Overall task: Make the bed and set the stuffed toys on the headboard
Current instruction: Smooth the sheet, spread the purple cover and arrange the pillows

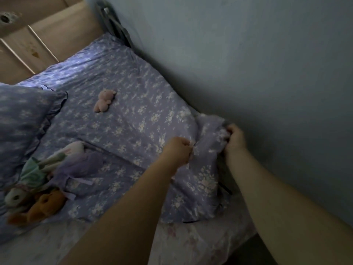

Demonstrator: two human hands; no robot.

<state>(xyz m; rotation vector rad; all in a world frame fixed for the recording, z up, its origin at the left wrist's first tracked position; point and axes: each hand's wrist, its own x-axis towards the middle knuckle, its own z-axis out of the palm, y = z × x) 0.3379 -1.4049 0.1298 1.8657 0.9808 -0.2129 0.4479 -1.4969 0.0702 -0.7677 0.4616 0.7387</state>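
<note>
A purple floral sheet [122, 104] covers the bed beside the wall. My left hand [179, 150] grips a bunched fold of it near the wall side. My right hand [235, 139] grips the same raised fold right against the wall. A small pink stuffed bear [104, 101] lies on the sheet in the middle. A heap of stuffed toys lies at the left: a long-eared rabbit in a purple dress [76, 165], a doll in green [32, 175] and an orange plush [42, 207]. The wooden headboard [38, 41] stands at the top left.
A frilled pillow [23, 119] in the same floral print lies at the left edge. A grey-blue wall [248, 64] runs along the bed's right side. Pale mattress fabric [191, 238] shows at the bottom. Dark items are wedged in the corner by the headboard [116, 25].
</note>
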